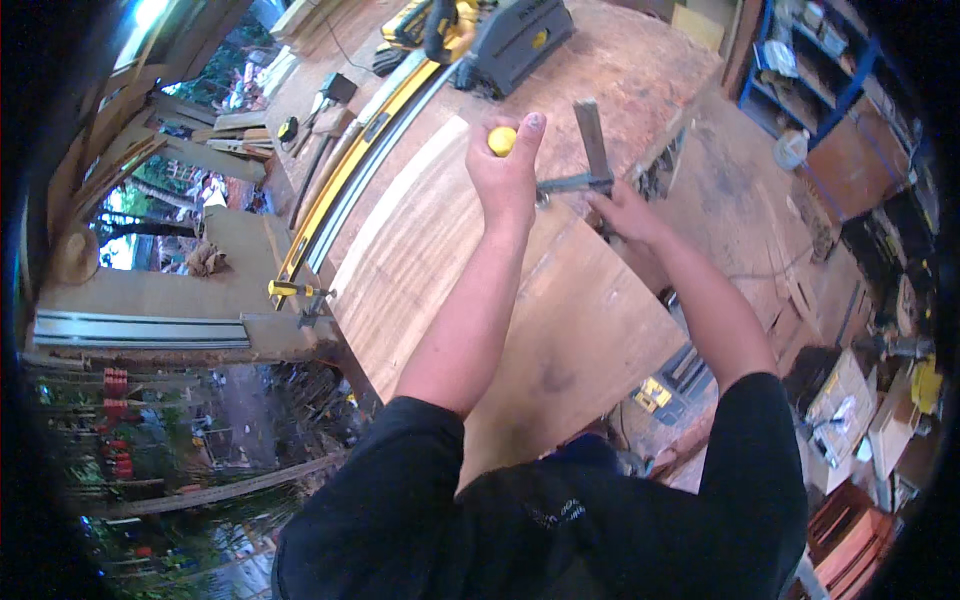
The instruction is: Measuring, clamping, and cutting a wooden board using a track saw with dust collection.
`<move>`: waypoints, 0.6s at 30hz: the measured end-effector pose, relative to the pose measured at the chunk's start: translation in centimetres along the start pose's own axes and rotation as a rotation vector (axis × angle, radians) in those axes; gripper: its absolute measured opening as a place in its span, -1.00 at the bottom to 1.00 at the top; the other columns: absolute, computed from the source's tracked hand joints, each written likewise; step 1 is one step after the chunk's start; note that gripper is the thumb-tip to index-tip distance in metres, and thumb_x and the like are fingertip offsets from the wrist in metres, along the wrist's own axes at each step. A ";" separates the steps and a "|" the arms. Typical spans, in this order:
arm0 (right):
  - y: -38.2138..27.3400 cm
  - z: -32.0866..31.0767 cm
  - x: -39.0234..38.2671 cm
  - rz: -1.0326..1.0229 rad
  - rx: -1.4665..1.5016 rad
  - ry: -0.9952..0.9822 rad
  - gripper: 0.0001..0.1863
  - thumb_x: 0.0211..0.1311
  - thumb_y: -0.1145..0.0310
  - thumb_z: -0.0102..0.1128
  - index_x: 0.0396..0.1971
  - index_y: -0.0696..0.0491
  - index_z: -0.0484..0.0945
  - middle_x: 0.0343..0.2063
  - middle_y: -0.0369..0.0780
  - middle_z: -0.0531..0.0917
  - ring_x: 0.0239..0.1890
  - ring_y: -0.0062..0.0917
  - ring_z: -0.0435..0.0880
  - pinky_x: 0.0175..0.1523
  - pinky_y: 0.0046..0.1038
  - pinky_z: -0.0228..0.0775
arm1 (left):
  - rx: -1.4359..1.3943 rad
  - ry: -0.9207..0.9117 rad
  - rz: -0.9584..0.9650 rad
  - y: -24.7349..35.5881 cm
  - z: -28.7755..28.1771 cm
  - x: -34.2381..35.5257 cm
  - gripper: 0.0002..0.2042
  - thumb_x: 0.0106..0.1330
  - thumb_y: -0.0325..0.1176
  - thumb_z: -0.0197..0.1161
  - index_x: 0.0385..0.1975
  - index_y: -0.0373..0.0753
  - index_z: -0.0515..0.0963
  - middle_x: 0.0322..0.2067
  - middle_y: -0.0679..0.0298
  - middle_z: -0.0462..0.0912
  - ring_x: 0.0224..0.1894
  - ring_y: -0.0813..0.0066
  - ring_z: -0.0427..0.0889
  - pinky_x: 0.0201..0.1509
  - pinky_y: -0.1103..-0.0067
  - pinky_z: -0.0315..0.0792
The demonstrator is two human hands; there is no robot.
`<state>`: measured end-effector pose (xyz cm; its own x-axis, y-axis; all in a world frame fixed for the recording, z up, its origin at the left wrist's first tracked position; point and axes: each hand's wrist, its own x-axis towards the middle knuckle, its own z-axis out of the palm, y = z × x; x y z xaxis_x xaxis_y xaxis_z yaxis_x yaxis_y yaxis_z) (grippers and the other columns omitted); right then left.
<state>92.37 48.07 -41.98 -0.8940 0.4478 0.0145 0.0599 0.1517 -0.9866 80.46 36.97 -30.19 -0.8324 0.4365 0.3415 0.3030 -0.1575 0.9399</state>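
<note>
Step looks like clamping or positioning at the board (pixel 400 270), which lies on the bench (pixel 655 55). Left hand (pixel 497 180): grip closed round a yellow handle (pixel 502 141), above the board. Right hand (pixel 632 215): fingers at an angled tool (pixel 592 140) by the board's edge; can't tell how far that grip closes. Next move probably calls for steadying the tool right-handed.

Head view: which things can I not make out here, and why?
All in the head view:
Yellow-ended object: its remainder, hidden by the left grip.
Right grip: what it closes on, hidden by the hand itself.
Yellow-black tools: cut by the top edge.
Red objects, lower left: blurred.
</note>
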 end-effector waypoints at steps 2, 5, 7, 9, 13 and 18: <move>-0.1 -0.1 -0.4 0.087 -0.003 0.002 -0.68 0.32 0.27 0.09 -0.06 0.17 0.47 -0.23 -0.23 0.64 -0.19 -0.60 0.53 -0.04 -0.46 0.39 | -0.016 -0.050 -0.158 -0.4 -1.5 1.4 -0.76 0.12 -0.24 0.37 -0.49 -0.21 0.45 -0.56 0.37 0.45 -0.53 0.66 0.39 -0.46 0.68 0.29; 0.1 0.1 -0.3 0.160 -0.053 0.029 -0.71 0.31 0.26 0.13 -0.10 0.13 0.49 -0.28 -0.29 0.63 -0.24 -0.64 0.52 -0.12 -0.50 0.39 | -0.470 -0.940 -0.338 0.4 -3.5 5.0 -0.78 0.01 -0.39 0.37 -0.53 -0.15 0.39 -0.63 0.35 0.43 -0.57 0.55 0.43 -0.46 0.60 0.30; 0.5 0.5 -0.1 0.186 0.180 0.017 -0.73 0.31 0.23 0.13 -0.12 0.09 0.50 -0.32 -0.33 0.61 -0.27 -0.65 0.50 -0.16 -0.51 0.37 | -0.370 -0.786 -0.303 1.0 -3.5 4.7 -0.78 0.01 -0.38 0.37 -0.51 -0.16 0.40 -0.62 0.35 0.43 -0.55 0.55 0.43 -0.45 0.61 0.30; 1.0 0.6 0.1 0.121 0.088 0.038 -0.73 0.31 0.23 0.13 -0.12 0.08 0.50 -0.33 -0.33 0.60 -0.28 -0.65 0.49 -0.17 -0.52 0.37 | -0.099 -0.403 -0.214 1.3 -2.3 2.3 -0.77 0.04 -0.32 0.39 -0.45 -0.17 0.44 -0.60 0.34 0.44 -0.51 0.56 0.44 -0.40 0.62 0.34; 1.0 0.4 0.0 0.195 -0.079 0.039 -0.72 0.31 0.22 0.13 -0.13 0.09 0.50 -0.35 -0.35 0.59 -0.30 -0.65 0.48 -0.18 -0.54 0.36 | 0.148 0.059 0.229 0.5 0.1 -0.5 -0.76 0.12 -0.27 0.39 -0.43 -0.20 0.45 -0.60 0.35 0.46 -0.52 0.59 0.45 -0.39 0.62 0.36; 0.1 0.4 -0.7 0.189 0.083 0.052 -0.71 0.31 0.22 0.12 -0.11 0.10 0.49 -0.37 -0.36 0.59 -0.31 -0.66 0.47 -0.19 -0.54 0.36 | -0.320 -0.903 -0.230 1.0 -3.3 4.7 -0.79 0.05 -0.35 0.39 -0.55 -0.18 0.43 -0.59 0.37 0.47 -0.51 0.63 0.44 -0.41 0.63 0.33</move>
<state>92.83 47.45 -42.11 -0.8460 0.5066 -0.1663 0.1860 -0.0118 -0.9825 75.33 35.93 -27.68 -0.1475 0.9782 0.1459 -0.0730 -0.1579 0.9848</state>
